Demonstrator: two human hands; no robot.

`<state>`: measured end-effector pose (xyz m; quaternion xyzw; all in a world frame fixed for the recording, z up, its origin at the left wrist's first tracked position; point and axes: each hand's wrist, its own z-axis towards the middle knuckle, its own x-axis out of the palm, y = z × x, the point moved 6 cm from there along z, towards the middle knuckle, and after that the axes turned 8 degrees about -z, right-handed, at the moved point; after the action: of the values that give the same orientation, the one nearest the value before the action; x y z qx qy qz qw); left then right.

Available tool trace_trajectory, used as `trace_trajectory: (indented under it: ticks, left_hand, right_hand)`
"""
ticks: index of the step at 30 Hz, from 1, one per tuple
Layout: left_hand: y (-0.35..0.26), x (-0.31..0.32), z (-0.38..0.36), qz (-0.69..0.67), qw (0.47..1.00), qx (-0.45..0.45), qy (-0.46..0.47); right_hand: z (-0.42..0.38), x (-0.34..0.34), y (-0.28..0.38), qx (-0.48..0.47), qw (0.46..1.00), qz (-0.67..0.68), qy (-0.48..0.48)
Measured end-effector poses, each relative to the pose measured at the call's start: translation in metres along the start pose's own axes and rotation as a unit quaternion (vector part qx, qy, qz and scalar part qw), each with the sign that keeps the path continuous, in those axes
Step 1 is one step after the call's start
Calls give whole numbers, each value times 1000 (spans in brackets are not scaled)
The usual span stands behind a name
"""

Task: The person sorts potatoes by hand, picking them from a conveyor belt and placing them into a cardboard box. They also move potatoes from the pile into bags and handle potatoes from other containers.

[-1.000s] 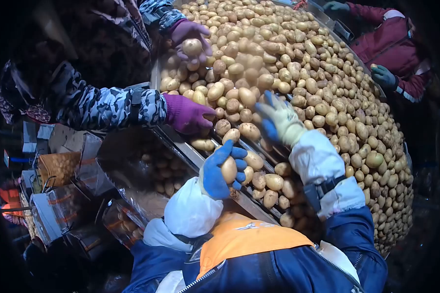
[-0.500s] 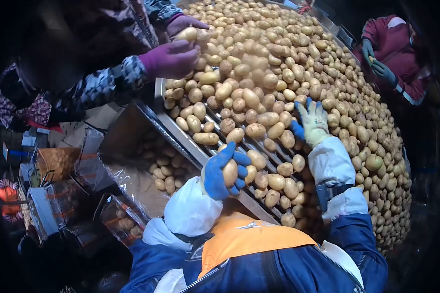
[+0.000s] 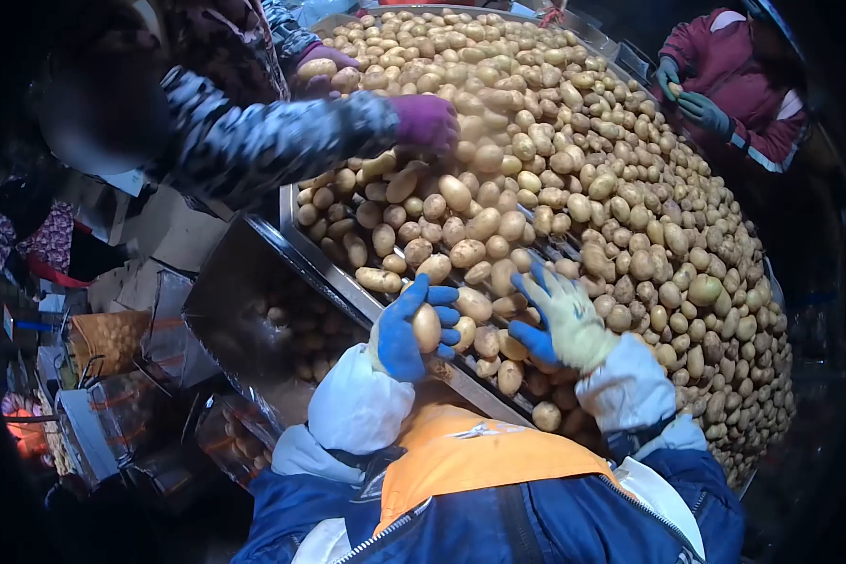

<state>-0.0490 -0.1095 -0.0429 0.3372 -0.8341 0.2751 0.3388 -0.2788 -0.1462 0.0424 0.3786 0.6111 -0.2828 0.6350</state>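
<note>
Sorting potatoes by hand at a loaded grading table

The worker's left hand [image 3: 414, 329] held a single potato [image 3: 427, 327], its fingers [image 3: 442, 296] curled around it just above the metal edge [image 3: 348, 287] of the tabletop, while the right hand [image 3: 564, 320] lay with fingers spread wide and holding nothing on the heap of potatoes [image 3: 573, 179] just right of that potato. Left of the edge sat a chute [image 3: 254, 310] with more potatoes in it. Across the heap, a co-worker's purple-gloved hand [image 3: 425, 122] reached in, and another person in a red jacket [image 3: 733, 75] stood at the far side. The picking step appeared under way; the next move would likely call for carrying the held potato clear of the edge before release.
</note>
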Motion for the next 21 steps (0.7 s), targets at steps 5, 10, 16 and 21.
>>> trace_trajectory:
  ticks: [5, 10, 16, 21]
  left_hand:
    - [-2, -6, -4, 5, 1000, 5, 9]
    - [1, -10, 0, 5, 999, -18, 35]
    - [-4, -6, -4, 33, 999, 40, -3]
    - [-2, -12, -7, 7, 999, 40, 4]
  right_hand:
    - [-59, -7, 31, -85, 992, -27, 84]
    - [-41, 38, 37, -103, 985, -81, 108]
    - [31, 61, 51, -85, 991, -100, 34]
    - [29, 47, 50, -91, 993, -57, 48]
